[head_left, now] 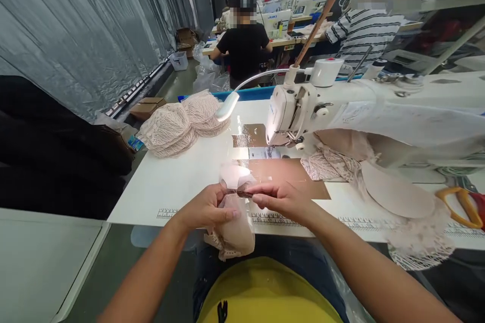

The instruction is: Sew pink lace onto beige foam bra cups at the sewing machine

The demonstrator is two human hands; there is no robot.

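A pale pink sheer fabric piece (239, 229) with a lacy edge hangs over the front edge of the white table (151, 186). My left hand (210, 207) pinches it from the left, thumb across the front. On its right side my right hand (278, 198) holds the fabric's upper part between thumb and fingers, where a dark narrow strip shows. Just behind the hands stands the white sewing machine (288, 111), its needle area lit. Stacked lace cups (166, 128) lie at the table's back left.
More lace pieces (397, 192) lie right of the machine and hang over the front edge. Orange-handled scissors (460, 207) rest at the far right. A bent lamp (228, 106) reaches over the table. Two people (244, 45) sit at the back among other machines.
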